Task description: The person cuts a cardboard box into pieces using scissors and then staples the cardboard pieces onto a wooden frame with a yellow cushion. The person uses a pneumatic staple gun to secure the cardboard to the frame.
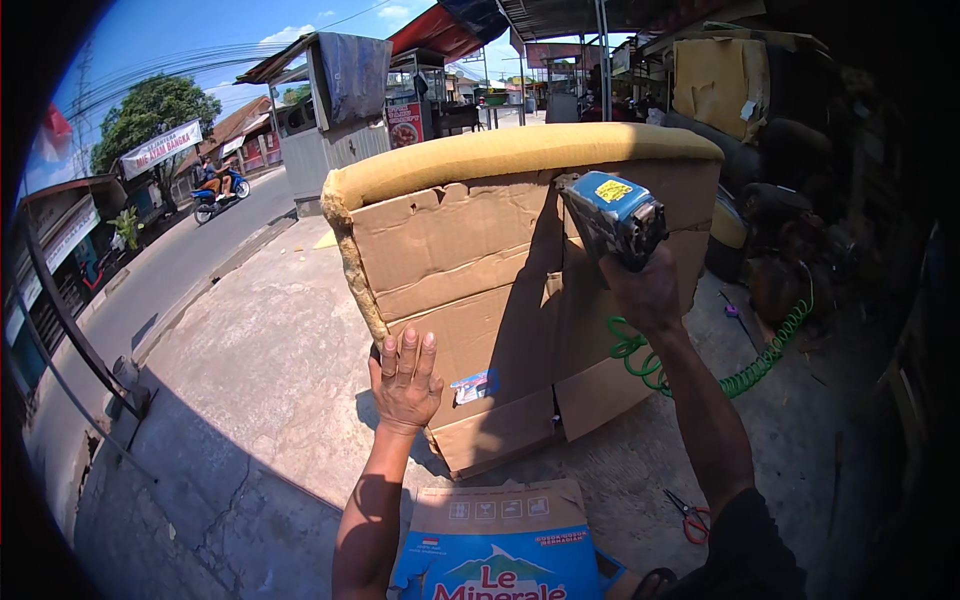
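In front of me stands a seat-like frame faced with brown cardboard, with thick yellow foam along its top edge and down its left side. My left hand lies flat on the cardboard's lower left edge, fingers stretched. Wrapped round the grip of a blue air staple gun is my right hand. The gun's nose meets the cardboard just under the foam, right of the middle; the exact contact is hard to see. A green coiled hose hangs behind my right forearm.
A flattened blue and brown carton lies nearest me. Red-handled scissors and a purple-handled tool rest on the concrete at right. Dark clutter with a foam-covered piece fills the far right. A motorbike is on the road at left.
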A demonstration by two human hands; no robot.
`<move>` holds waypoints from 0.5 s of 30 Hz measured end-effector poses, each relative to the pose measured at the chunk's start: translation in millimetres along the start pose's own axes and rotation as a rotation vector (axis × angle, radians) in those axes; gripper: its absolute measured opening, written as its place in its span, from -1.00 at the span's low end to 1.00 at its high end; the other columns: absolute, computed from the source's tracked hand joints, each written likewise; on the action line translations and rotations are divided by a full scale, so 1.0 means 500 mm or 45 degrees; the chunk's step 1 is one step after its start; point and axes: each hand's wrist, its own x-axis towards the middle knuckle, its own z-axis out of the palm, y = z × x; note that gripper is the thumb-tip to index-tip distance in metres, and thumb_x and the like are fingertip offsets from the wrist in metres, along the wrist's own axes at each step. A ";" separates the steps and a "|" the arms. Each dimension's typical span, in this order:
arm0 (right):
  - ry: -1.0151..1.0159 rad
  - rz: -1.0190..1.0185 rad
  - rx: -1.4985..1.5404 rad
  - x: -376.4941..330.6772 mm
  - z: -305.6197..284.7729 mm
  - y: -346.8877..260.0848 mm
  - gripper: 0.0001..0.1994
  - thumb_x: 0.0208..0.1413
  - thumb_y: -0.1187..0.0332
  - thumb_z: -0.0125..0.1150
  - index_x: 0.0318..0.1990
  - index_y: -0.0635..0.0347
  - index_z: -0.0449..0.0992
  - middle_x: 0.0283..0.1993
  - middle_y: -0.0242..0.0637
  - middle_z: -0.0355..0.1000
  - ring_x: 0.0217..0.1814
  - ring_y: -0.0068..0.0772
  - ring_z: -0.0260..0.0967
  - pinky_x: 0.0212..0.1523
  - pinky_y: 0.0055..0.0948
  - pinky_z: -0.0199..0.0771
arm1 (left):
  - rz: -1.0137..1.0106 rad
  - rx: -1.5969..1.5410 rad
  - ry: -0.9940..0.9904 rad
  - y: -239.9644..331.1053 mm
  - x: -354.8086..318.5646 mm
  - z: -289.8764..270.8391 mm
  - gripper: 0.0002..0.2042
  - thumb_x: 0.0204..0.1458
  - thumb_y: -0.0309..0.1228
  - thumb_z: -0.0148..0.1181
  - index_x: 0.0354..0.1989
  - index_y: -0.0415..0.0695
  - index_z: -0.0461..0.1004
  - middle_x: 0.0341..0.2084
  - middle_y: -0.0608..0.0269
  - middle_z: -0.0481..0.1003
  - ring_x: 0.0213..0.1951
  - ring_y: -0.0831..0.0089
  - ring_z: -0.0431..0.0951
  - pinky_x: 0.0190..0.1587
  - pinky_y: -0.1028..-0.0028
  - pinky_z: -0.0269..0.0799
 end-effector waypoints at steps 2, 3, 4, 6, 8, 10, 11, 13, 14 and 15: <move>-0.046 0.126 -0.037 -0.009 -0.006 -0.024 -0.82 0.09 0.35 0.31 -0.29 0.32 0.60 -0.50 -0.37 0.53 -0.45 -0.68 0.41 -0.43 -0.43 0.42 | 0.007 0.024 0.004 -0.005 0.003 0.008 -0.39 0.12 -0.20 0.06 0.43 0.19 0.25 0.51 0.32 0.01 0.54 0.15 -0.15 0.14 -0.15 0.28; -0.059 0.162 -0.084 -0.012 -0.007 -0.035 -0.82 0.09 0.35 0.31 -0.27 0.32 0.60 -0.50 -0.35 0.53 -0.46 -0.66 0.42 -0.43 -0.42 0.43 | 0.008 0.028 -0.025 0.001 -0.008 -0.001 -0.39 0.14 -0.19 0.03 0.44 0.17 0.22 0.51 0.29 0.01 0.54 0.13 -0.15 0.20 -0.12 0.22; -0.057 0.175 -0.129 -0.006 -0.007 -0.043 -0.81 0.08 0.35 0.31 -0.26 0.32 0.60 -0.50 -0.34 0.54 -0.46 -0.64 0.43 -0.42 -0.40 0.43 | 0.016 0.037 -0.027 0.003 -0.004 0.000 -0.39 0.17 -0.18 0.00 0.45 0.14 0.20 0.51 0.26 0.00 0.54 0.11 -0.15 0.27 -0.10 0.16; -0.048 -0.029 -0.149 -0.018 0.011 -0.040 -0.81 0.07 0.36 0.31 -0.27 0.33 0.58 -0.51 -0.28 0.52 -0.48 -0.56 0.44 -0.42 -0.38 0.43 | 0.026 0.044 -0.029 0.007 -0.001 0.003 -0.39 0.19 -0.17 -0.03 0.46 0.12 0.18 0.51 0.23 -0.01 0.54 0.09 -0.16 0.33 -0.07 0.11; -0.053 -0.164 -0.142 -0.018 0.031 -0.050 -0.81 0.06 0.37 0.31 -0.29 0.33 0.56 -0.53 -0.23 0.50 -0.49 -0.50 0.45 -0.42 -0.35 0.43 | 0.049 0.069 -0.029 -0.002 0.004 -0.003 -0.39 0.20 -0.16 -0.04 0.47 0.13 0.17 0.52 0.25 -0.01 0.54 0.10 -0.17 0.33 -0.06 0.11; -0.076 -0.212 -0.138 -0.011 0.048 -0.065 -0.82 0.05 0.37 0.30 -0.32 0.34 0.53 -0.54 -0.17 0.48 -0.48 -0.45 0.47 -0.43 -0.34 0.43 | 0.032 0.077 -0.024 0.008 0.003 -0.005 -0.40 0.20 -0.15 -0.04 0.46 0.13 0.18 0.52 0.25 -0.02 0.54 0.10 -0.17 0.33 -0.07 0.11; -0.071 -0.227 -0.130 -0.009 0.054 -0.066 -0.83 0.04 0.38 0.29 -0.33 0.33 0.53 -0.53 -0.15 0.48 -0.48 -0.42 0.48 -0.43 -0.34 0.43 | 0.025 0.082 -0.027 0.011 0.001 -0.006 -0.40 0.20 -0.15 -0.04 0.46 0.13 0.18 0.52 0.25 -0.02 0.54 0.10 -0.17 0.33 -0.07 0.11; -0.069 -0.260 -0.121 -0.007 0.057 -0.066 -0.85 0.01 0.40 0.28 -0.35 0.33 0.51 -0.52 -0.12 0.49 -0.46 -0.38 0.51 -0.44 -0.33 0.43 | 0.014 0.047 -0.050 0.005 0.002 -0.004 -0.39 0.17 -0.15 0.00 0.45 0.14 0.20 0.52 0.27 -0.03 0.54 0.11 -0.19 0.27 -0.14 0.16; -0.093 -0.225 -0.136 -0.011 0.056 -0.066 -0.85 -0.02 0.42 0.28 -0.35 0.33 0.51 -0.53 -0.11 0.48 -0.46 -0.37 0.52 -0.44 -0.33 0.43 | 0.004 0.038 -0.060 0.003 0.000 -0.003 -0.38 0.16 -0.16 0.02 0.45 0.14 0.20 0.52 0.27 -0.04 0.54 0.12 -0.20 0.25 -0.15 0.19; -0.118 -0.192 -0.152 -0.017 0.055 -0.065 -0.85 -0.05 0.43 0.27 -0.34 0.33 0.51 -0.54 -0.11 0.47 -0.47 -0.35 0.53 -0.44 -0.33 0.43 | -0.006 0.029 -0.069 0.003 -0.003 -0.005 -0.38 0.14 -0.16 0.04 0.45 0.14 0.21 0.52 0.28 -0.04 0.54 0.12 -0.21 0.23 -0.17 0.21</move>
